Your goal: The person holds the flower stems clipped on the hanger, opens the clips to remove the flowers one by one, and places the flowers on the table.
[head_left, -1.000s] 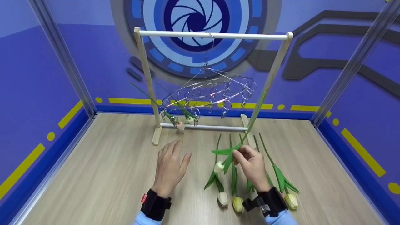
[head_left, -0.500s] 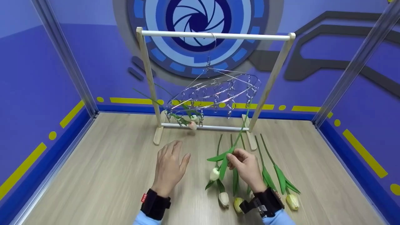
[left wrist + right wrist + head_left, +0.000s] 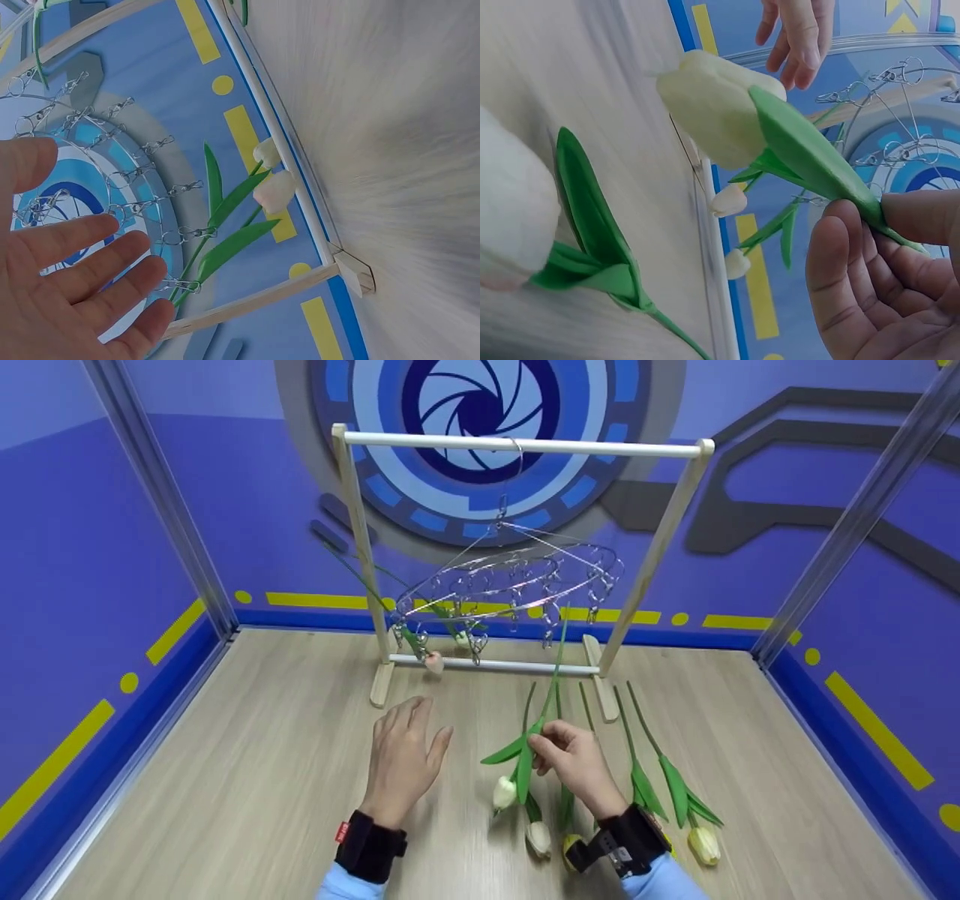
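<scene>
My right hand (image 3: 574,761) pinches the green stem of a white tulip (image 3: 505,791) near its leaves; the bloom (image 3: 712,105) hangs head down and the stem tip points up toward the wire clip hanger (image 3: 517,577). That round hanger hangs from a wooden rail stand (image 3: 525,444) and holds two tulips (image 3: 433,661) clipped head down at its left side; the left wrist view shows these clipped tulips (image 3: 271,187) too. My left hand (image 3: 401,761) hovers flat with fingers spread above the floor, holding nothing.
Several more tulips (image 3: 637,787) lie in a row on the wooden floor (image 3: 247,780) under and right of my right hand. Blue walls and metal corner posts (image 3: 161,502) enclose the area.
My right hand has carried the tulip leftward and slightly nearer, and its stem now stands more upright under the hanger. The hanger has swung a little. My left hand has barely moved.
</scene>
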The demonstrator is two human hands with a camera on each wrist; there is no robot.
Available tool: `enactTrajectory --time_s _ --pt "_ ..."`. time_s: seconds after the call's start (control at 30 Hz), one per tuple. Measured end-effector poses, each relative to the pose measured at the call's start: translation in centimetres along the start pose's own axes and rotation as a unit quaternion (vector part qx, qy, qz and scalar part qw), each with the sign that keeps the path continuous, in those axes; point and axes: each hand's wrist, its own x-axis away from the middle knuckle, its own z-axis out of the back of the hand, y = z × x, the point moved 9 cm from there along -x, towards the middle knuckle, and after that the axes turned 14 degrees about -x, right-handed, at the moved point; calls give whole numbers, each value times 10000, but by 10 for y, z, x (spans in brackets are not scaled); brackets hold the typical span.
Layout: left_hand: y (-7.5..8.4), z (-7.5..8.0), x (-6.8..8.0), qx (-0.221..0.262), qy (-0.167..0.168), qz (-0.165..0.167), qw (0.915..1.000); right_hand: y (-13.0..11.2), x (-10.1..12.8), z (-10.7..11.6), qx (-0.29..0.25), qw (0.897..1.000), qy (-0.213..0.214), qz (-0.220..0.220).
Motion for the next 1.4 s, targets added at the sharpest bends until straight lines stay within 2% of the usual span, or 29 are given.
enactTrajectory --time_s 0.17,0.43,0.7,0.93,1.17,1.4 --pt "-1 -2 0 -4 -83 50 10000 7 -4 -12 -101 9993 -320 -180" --pt "-3 -4 0 -18 -181 131 9997 19 -9 -30 184 9960 -709 -518" --pt "-5 -4 0 -34 -177 123 9998 36 -12 -48 176 9879 -1054 -1124" --pt "-6 -3 0 -34 -122 102 9999 47 -14 -61 -53 9786 -1394 -1514" --pt "-7 -4 0 -28 -222 133 9997 54 -14 -67 9 9745 -1470 -1698" --pt "-7 -4 1 -31 -200 134 9997 64 -14 -70 174 9722 -1356 -1899"
